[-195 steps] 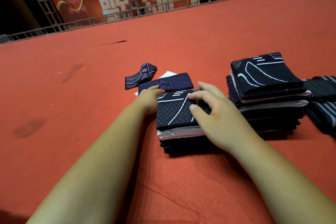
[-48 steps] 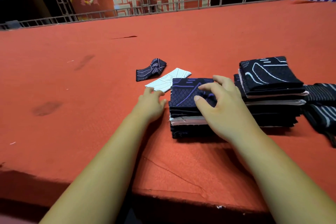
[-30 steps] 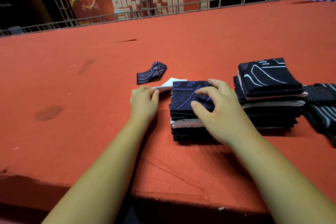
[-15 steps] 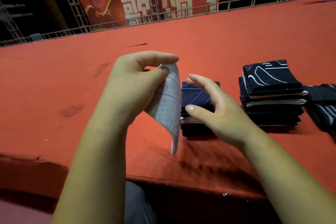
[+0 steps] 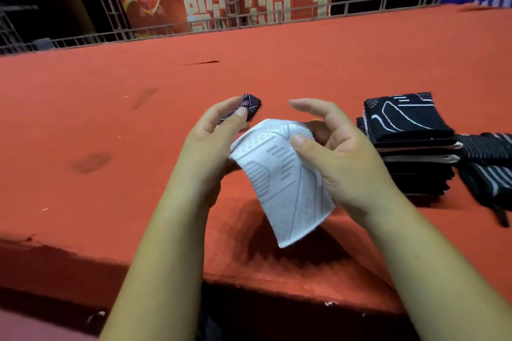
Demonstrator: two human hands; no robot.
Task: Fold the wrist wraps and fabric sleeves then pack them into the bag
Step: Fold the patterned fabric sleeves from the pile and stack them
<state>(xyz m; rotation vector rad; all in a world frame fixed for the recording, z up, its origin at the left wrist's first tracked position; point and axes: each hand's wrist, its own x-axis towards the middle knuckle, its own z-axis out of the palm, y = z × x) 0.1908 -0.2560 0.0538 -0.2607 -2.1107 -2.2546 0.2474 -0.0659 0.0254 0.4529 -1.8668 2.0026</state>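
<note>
Red worktop (image 5: 110, 119), near edge: left hand (image 5: 213, 144) and right hand (image 5: 343, 163) hold the white fabric sleeve (image 5: 285, 188) between them, length hanging down.

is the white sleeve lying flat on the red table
No, the white sleeve is held up off the red table between the left hand and the right hand.

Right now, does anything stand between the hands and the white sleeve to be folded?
Nothing visible does: the left hand and right hand both hold the white sleeve in the air above the red table.
</note>
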